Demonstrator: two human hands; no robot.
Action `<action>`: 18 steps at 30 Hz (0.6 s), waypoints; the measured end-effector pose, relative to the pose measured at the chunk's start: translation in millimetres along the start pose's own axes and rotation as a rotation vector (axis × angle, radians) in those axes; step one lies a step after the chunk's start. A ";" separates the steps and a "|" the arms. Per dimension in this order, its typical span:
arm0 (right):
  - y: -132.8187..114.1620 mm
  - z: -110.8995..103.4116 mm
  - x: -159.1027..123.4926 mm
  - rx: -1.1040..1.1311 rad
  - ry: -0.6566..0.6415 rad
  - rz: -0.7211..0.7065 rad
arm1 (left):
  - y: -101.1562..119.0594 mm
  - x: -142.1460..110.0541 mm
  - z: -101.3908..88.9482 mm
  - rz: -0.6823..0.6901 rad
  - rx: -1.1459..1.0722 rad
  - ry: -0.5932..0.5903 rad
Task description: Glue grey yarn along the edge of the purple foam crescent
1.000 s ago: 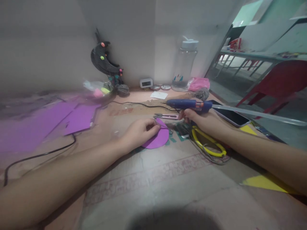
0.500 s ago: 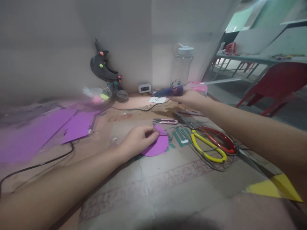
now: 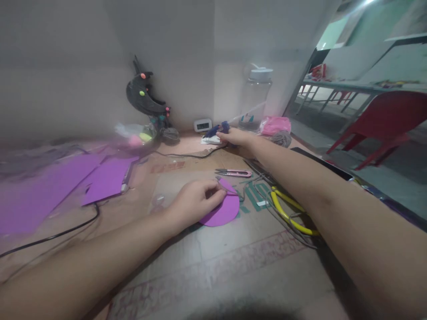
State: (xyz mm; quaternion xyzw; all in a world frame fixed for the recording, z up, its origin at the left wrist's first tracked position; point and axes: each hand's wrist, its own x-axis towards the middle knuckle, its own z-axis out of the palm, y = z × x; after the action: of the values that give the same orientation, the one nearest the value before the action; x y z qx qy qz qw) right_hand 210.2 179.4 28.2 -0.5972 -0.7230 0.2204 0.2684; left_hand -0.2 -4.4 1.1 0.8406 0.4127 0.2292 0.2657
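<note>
My left hand (image 3: 196,200) is closed, its fingertips pinched at a round piece of purple paper (image 3: 223,215) lying on the cardboard. A thin grey cord runs over that paper beside the fingertips; whether they grip the cord too is hidden. My right hand (image 3: 235,135) reaches to the back of the table, wrapped round a blue hot glue gun (image 3: 213,130). The gun's nose points left, over a small white piece (image 3: 211,140), and a pale glue stick sticks out behind it. Thread snips (image 3: 235,173) with a pink handle lie just beyond the paper.
Yellow-handled scissors (image 3: 283,213) and loose grey cord lie partly under my right forearm. Purple sheets (image 3: 106,178) and a black cable (image 3: 66,226) are at left. Along the wall stand a black crescent-shaped stand (image 3: 143,95), a small clock (image 3: 202,125) and a clear bottle (image 3: 256,98).
My right hand has moved left with the glue gun, bringing it down over the white piece by the clock. My left hand stays on the purple paper.
</note>
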 end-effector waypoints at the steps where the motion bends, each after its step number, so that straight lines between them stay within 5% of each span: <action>1: -0.3 -0.2 0.2 -0.008 0.016 -0.006 | 0.0 -0.1 0.1 0.003 -0.004 0.003; 9: 13.6 -8.1 -3.5 -0.127 0.125 0.038 | 0.5 -0.8 0.7 -0.003 -0.009 -0.005; 18: 12.2 -32.1 -5.8 -0.328 0.068 0.056 | 2.3 -0.6 0.1 -0.027 -0.016 -0.016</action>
State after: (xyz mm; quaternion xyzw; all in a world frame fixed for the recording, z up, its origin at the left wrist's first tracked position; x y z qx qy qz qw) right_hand 241.1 176.0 44.1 -0.6599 -0.7230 0.0864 0.1853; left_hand 0.8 -6.1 2.3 0.8345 0.4202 0.2222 0.2788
